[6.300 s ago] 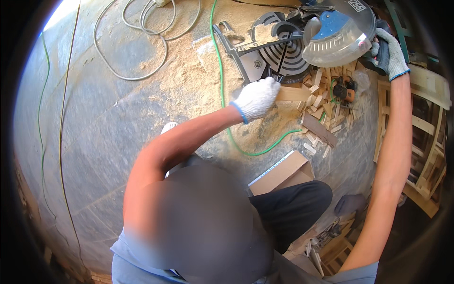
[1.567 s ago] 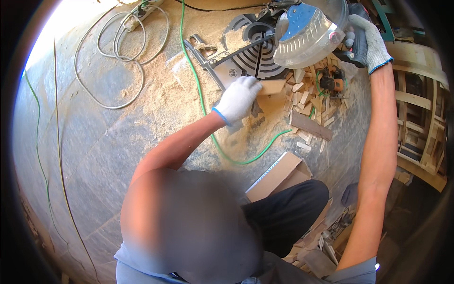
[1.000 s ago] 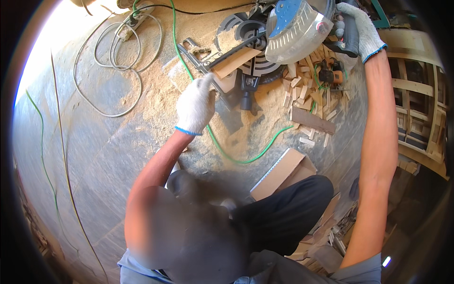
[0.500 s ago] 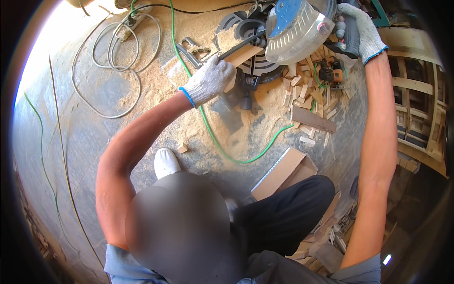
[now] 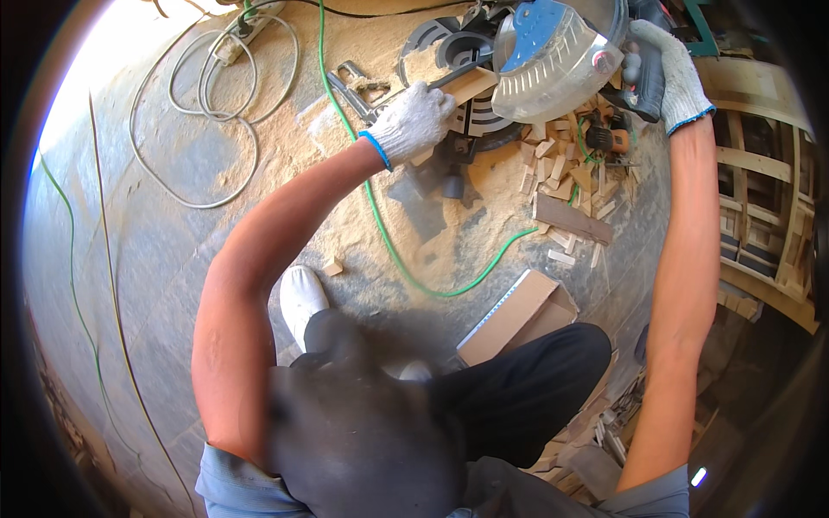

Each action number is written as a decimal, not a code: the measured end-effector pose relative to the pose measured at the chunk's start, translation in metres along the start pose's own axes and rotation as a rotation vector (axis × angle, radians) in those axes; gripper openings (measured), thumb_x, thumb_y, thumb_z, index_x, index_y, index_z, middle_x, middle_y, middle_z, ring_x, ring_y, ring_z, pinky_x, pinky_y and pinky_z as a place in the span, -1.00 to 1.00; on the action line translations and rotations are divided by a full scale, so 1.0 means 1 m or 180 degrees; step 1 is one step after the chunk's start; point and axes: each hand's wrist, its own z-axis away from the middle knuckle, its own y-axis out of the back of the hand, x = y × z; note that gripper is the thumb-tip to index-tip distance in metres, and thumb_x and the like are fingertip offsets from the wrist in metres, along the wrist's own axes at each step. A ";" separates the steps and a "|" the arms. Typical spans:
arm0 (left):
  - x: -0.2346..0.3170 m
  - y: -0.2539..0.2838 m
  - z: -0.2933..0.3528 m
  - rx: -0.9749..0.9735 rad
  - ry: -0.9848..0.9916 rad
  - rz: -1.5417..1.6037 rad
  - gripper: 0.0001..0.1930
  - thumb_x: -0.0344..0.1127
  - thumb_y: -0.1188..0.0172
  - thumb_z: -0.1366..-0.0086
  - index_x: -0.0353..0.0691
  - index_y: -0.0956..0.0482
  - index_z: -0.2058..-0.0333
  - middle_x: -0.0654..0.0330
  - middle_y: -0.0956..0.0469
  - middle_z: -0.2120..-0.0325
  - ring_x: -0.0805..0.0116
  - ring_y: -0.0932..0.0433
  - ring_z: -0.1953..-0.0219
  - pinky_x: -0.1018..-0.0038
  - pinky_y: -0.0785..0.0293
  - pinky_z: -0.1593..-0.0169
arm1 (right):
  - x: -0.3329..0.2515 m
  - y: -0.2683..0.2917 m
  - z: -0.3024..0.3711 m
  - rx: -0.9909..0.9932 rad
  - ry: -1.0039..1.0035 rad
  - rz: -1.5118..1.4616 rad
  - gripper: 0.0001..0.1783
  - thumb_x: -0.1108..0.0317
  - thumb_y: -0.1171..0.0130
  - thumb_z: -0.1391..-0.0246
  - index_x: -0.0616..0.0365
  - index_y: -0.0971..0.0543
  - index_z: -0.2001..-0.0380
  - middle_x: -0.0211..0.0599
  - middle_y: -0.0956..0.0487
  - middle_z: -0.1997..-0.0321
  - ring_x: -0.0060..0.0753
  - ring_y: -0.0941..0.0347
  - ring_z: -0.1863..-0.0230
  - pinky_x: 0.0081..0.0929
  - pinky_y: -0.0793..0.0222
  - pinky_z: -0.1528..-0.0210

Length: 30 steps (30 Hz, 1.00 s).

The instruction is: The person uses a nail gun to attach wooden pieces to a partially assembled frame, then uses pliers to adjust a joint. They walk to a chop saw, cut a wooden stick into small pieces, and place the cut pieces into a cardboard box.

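Observation:
A mitre saw (image 5: 537,30) with a blue body and a clear blade guard (image 5: 557,79) stands at the top of the view. My right hand (image 5: 679,76), in a white knit glove with a blue cuff, is wrapped round the saw's black handle (image 5: 648,86). A flat wooden strip (image 5: 475,84) lies across the saw table, its far end close to the guard. My left hand (image 5: 413,123), gloved alike, is closed over the strip's near end against the fence. Its fingertips are partly hidden. The guard covers the blade.
Wood offcuts (image 5: 561,168) and an orange-black power tool (image 5: 608,139) lie right of the saw. A green cable (image 5: 380,220) loops over the sawdust. Also around are a coiled grey cable (image 5: 256,155), a cardboard box (image 5: 509,318) and, at right, wooden frames (image 5: 760,160).
My left hand has moved right and a little farther away, closer to the blade guard. My right hand stays on the saw handle, and the saw head looks nearly unmoved.

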 end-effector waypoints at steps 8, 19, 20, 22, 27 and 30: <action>0.002 -0.005 0.002 0.0298 0.0187 0.0128 -0.90 -0.26 -0.27 -0.23 0.01 -0.76 0.36 0.28 -0.56 0.13 0.31 -0.56 -0.01 0.32 -0.36 0.06 | 0.011 -0.012 0.026 0.0059 -0.0383 -0.0157 -0.75 0.09 -0.35 -0.21 0.00 -0.58 0.33 -0.48 -0.53 0.59 -0.47 -0.48 0.66 -0.43 -0.41 0.66; 0.000 -0.002 -0.001 0.0204 0.0177 0.0195 -0.69 -0.25 -0.22 -0.28 -0.16 -0.67 0.02 0.20 -0.53 0.18 0.29 -0.60 0.10 0.31 -0.41 0.12 | 0.037 -0.008 0.036 -0.0077 -0.0269 -0.0325 -0.79 0.18 -0.32 -0.24 0.04 -0.55 0.31 -0.45 -0.53 0.51 -0.46 -0.48 0.57 -0.40 -0.49 0.50; 0.000 -0.003 0.000 0.0248 0.0213 0.0214 -0.76 -0.27 -0.23 -0.27 -0.14 -0.69 0.11 0.21 -0.55 0.19 0.29 -0.61 0.09 0.30 -0.41 0.13 | 0.040 -0.008 0.036 -0.0132 -0.0279 -0.0345 -0.80 0.20 -0.32 -0.24 0.05 -0.55 0.30 -0.45 -0.53 0.50 -0.47 -0.48 0.56 -0.43 -0.49 0.49; 0.003 -0.003 -0.002 0.0350 0.0275 0.0260 -0.87 -0.30 -0.24 -0.25 -0.12 -0.74 0.29 0.25 -0.59 0.21 0.29 -0.62 0.06 0.30 -0.39 0.13 | 0.045 -0.009 0.036 -0.0058 -0.0172 -0.0401 -0.80 0.20 -0.32 -0.24 0.06 -0.55 0.29 -0.44 -0.53 0.48 -0.47 -0.48 0.55 -0.43 -0.48 0.48; 0.001 -0.004 -0.002 0.0419 0.0298 0.0463 -0.85 -0.31 -0.24 -0.26 -0.17 -0.71 0.24 0.24 -0.59 0.23 0.28 -0.63 0.06 0.30 -0.39 0.14 | 0.052 -0.012 0.041 0.0103 -0.0330 -0.0592 -0.79 0.22 -0.32 -0.24 0.09 -0.57 0.24 -0.42 -0.54 0.47 -0.47 -0.48 0.54 -0.43 -0.49 0.48; 0.001 -0.003 -0.003 0.0319 0.0302 0.0436 -0.83 -0.31 -0.24 -0.26 -0.18 -0.70 0.21 0.24 -0.59 0.23 0.27 -0.62 0.07 0.30 -0.40 0.14 | 0.055 -0.018 0.045 0.0271 -0.0304 -0.0524 -0.75 0.12 -0.31 -0.25 -0.03 -0.52 0.39 -0.46 -0.51 0.59 -0.45 -0.44 0.63 -0.41 -0.40 0.57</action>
